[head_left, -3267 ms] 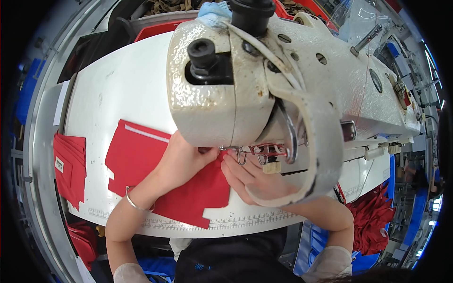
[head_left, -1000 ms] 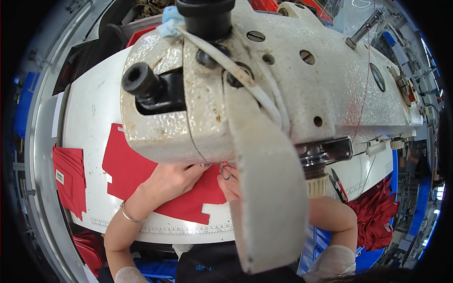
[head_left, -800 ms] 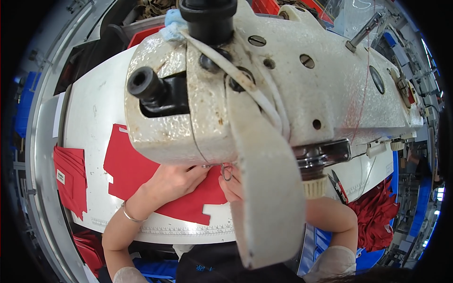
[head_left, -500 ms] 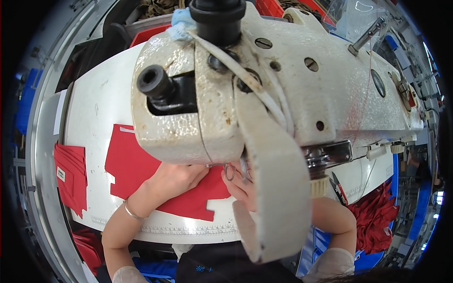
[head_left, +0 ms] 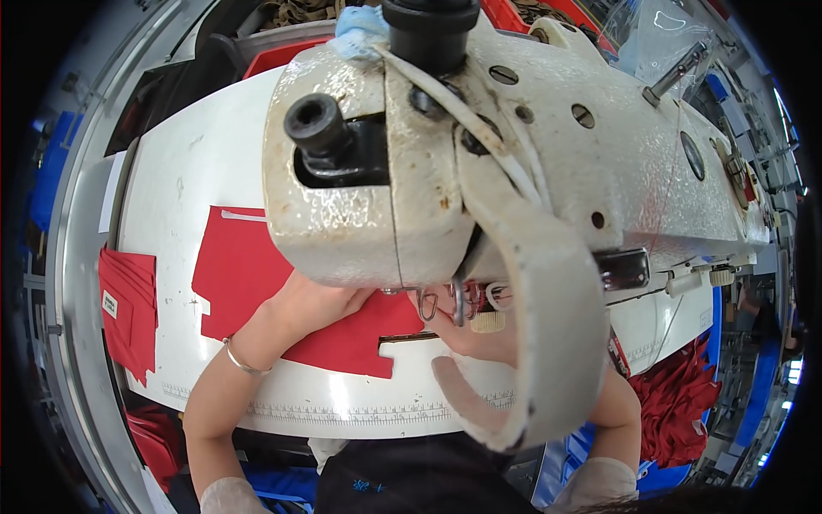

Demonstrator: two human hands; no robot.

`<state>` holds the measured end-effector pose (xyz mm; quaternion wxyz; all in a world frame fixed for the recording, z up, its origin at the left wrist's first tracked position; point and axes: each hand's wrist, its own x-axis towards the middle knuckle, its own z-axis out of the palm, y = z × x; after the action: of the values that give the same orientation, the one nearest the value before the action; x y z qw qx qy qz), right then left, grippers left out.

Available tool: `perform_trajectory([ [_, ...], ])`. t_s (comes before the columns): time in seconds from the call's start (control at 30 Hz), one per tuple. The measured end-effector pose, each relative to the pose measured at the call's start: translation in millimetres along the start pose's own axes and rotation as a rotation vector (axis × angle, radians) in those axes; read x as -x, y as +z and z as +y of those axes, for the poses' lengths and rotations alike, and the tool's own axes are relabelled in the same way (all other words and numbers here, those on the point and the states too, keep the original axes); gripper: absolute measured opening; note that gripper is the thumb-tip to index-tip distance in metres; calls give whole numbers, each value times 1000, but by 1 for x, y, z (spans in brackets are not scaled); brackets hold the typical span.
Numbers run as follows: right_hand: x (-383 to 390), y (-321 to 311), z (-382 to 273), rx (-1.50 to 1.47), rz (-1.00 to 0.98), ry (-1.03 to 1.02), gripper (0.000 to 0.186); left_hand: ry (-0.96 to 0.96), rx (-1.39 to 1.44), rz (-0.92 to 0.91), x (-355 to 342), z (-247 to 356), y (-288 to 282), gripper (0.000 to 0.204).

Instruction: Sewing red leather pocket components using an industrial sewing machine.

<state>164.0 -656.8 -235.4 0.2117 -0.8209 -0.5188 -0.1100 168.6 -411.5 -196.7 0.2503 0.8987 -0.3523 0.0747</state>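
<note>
A red fabric piece [head_left: 244,265] with notched edges lies on the white sewing table, partly under the off-white sewing machine head [head_left: 342,231]. My left hand [head_left: 318,307] rests on the fabric just left of the needle area, its fingers reaching under the machine head, which hides some of them. A bracelet circles that wrist. My right hand [head_left: 471,336] is at the fabric's right end, fingers stretched toward the bent wire guides [head_left: 428,301] below the head. The curved off-white lever [head_left: 561,317] and the metal parts cover much of this hand.
Folded red pieces [head_left: 128,313] with a white label lie at the table's left edge. A heap of red pieces [head_left: 681,394] fills the right side below the table, near dark-bladed snips [head_left: 618,353]. A printed ruler [head_left: 334,415] runs along the near edge. Red bins [head_left: 287,58] stand behind.
The view has shifted, so the machine head appears farther right and shows more of the wire guides. My right hand appears farther right and less bent. My left hand stays on the fabric.
</note>
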Motion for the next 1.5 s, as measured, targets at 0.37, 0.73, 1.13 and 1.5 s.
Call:
perform_trajectory([
  [0.37, 7, 19, 5, -115, 14, 102, 26, -25, -53, 1, 0, -3, 8, 21],
  [0.73, -8, -14, -5, 111, 236, -99, 20, -232, 383, -16, 6, 52, -10, 32],
  [1.13, -7, -17, -6, 50, 193, -69, 33, -406, 631, -26, 8, 42, -8, 21],
  [1.5, -8, -19, -10, 70, 159, -149, 32, -490, 346, 80, -7, 42, -29, 17],
])
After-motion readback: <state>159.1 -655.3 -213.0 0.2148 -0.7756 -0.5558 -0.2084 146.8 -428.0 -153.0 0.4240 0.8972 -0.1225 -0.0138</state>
